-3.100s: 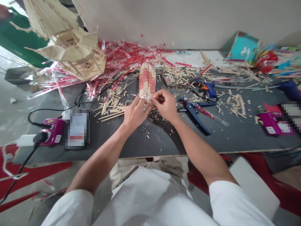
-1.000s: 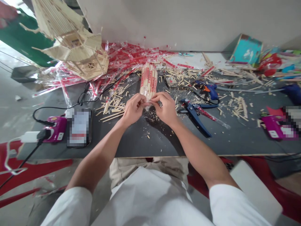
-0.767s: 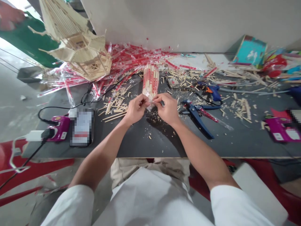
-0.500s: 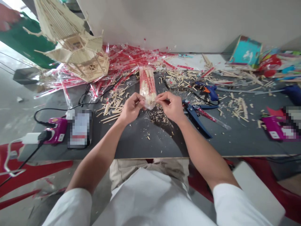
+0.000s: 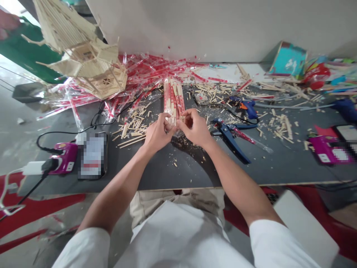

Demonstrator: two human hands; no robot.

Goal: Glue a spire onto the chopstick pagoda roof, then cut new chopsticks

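A clear plastic bag of wooden chopsticks (image 5: 173,98) in red-printed wrappers lies on the dark table, pointing away from me. Its near end is pinched between my left hand (image 5: 159,133) and my right hand (image 5: 194,128). The fingers of both hands are curled, with the thumbs close together at the bag's edge. Wood crumbs and chips (image 5: 185,145) are scattered just under my hands. Cut stick pieces (image 5: 135,124) lie left of my left hand. To the right of my right hand rests a blue-handled cutter (image 5: 232,141) beside a wrapped chopstick pack (image 5: 242,136).
A wooden pagoda model (image 5: 97,70) stands at the back left, before a heap of red-and-clear wrappers (image 5: 147,69). A phone (image 5: 93,154) and purple power strip (image 5: 65,158) lie left. A blue glue gun (image 5: 249,108) and another purple power strip (image 5: 323,149) are right.
My hands have drawn closer together at the near end of the bag, my left hand shifting right. The bag remains in roughly the same place, and the view has shifted slightly.
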